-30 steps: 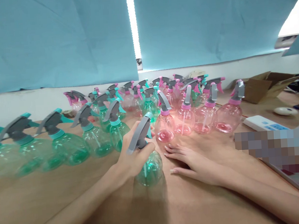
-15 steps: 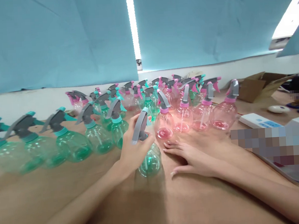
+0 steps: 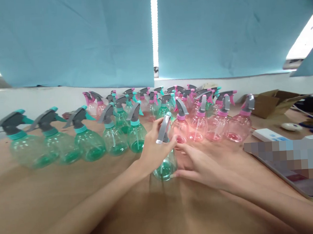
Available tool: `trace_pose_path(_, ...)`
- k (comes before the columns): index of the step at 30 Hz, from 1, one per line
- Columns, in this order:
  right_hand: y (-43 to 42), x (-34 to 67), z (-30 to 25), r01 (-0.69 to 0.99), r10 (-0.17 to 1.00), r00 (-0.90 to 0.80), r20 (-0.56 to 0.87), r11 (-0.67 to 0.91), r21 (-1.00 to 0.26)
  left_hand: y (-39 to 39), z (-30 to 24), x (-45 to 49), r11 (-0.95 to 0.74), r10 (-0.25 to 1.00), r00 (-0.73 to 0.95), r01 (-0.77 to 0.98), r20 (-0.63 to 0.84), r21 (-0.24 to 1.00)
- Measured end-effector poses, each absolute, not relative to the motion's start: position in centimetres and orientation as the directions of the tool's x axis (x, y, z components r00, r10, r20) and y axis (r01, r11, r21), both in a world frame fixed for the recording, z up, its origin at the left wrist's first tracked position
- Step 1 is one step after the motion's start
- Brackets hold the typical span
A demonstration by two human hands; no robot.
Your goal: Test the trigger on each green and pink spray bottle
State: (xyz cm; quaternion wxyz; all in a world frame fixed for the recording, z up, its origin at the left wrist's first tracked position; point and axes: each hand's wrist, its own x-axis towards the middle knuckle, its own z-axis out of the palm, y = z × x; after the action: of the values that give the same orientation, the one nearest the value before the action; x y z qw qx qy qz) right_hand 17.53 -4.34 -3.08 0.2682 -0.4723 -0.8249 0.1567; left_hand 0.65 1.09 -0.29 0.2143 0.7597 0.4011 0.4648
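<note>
A clear green spray bottle [image 3: 165, 166] with a grey trigger head stands on the brown table [image 3: 72, 207], near the middle. My left hand [image 3: 154, 150] is wrapped round its neck, just under the trigger. My right hand [image 3: 199, 164] lies beside the bottle on the right, fingers stretched out, fingertips touching the bottle's round body. Behind them stands a row of green spray bottles [image 3: 89, 142] to the left and a row of pink spray bottles [image 3: 215, 125] to the right.
More green and pink spray bottles [image 3: 155, 96] crowd the back of the table under blue curtains [image 3: 88, 36]. An open cardboard box [image 3: 269, 103] sits at the far right, with a white device [image 3: 269, 134] and a blurred flat object [image 3: 294, 158] nearer.
My right hand has slid left from flat on the table until its fingertips touch the green bottle. The left hand keeps its grip on the neck. The view has shifted a little.
</note>
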Motion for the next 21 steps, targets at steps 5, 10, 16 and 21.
trace_pose_path(5, -5.2, 14.9, 0.8, 0.746, 0.885, -0.384, 0.262, 0.465, -0.477, 1.4, -0.4, -0.4, -0.612, 0.786, 0.376, 0.36, 0.491, 0.704)
trace_pose_path(10, -5.0, 13.9, 0.8, 0.756, 0.892, -0.337, 0.302, 0.447, -0.478, 1.0, -3.2, -3.5, -0.657, 0.727, 0.49, 0.29, 0.481, 0.696)
trace_pose_path(16, -1.5, 14.9, -3.2, 0.701, 0.854, -0.33, 0.403, 0.508, -0.501, 0.7, -6.7, -9.1, -0.688, 0.726, 0.416, 0.426, 0.548, 0.588)
trace_pose_path(21, 1.9, 15.2, -3.7, 0.794, 0.885, -0.28, 0.372, 0.431, -0.428, 0.3, -7.4, -10.4, -0.635, 0.77, 0.397, 0.541, 0.499, 0.551)
